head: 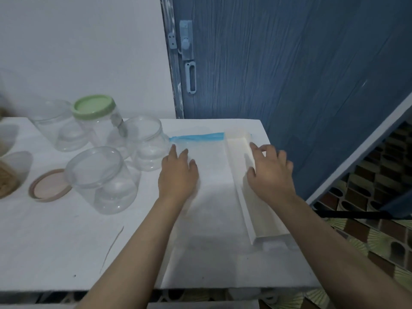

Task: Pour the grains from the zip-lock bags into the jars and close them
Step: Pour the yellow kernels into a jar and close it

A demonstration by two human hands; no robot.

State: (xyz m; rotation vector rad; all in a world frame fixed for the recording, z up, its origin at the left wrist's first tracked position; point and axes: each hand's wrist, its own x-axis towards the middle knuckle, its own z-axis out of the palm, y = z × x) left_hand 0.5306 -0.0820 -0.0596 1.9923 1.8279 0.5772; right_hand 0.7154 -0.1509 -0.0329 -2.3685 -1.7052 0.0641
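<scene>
A flat, clear zip-lock bag [207, 175] with a blue seal strip along its far edge lies on the white table [66, 241], right of centre. The left hand [178, 175] rests palm-down on the bag's left part, fingers straight and spread, tips pointing toward the blue strip. The right hand [270, 172] lies just right of the bag on a long white tray-like piece [265, 221] with a raised edge; its fingers are relaxed and lightly bent over that edge, gripping nothing that can be seen.

The bag looks empty, though its thin film nearly vanishes against the white surface and its near edge is hard to trace. The right hand is blurred, so its exact contact cannot be told.

To the left of the hands stand four clear plastic jars, round and smooth. The nearest jar [104, 179] is open, and a pale pink lid [50, 185] lies flat on the table just left of it. Another open jar [145, 141] stands just left of the bag's far corner. Behind it stands a jar with a green screw lid [95, 117], and farthest left an open jar [58, 124]. At the left edge, a container of tan grains [6, 181] is cut off by the frame. Behind the table is a blue wood-grained door [289, 63].
</scene>
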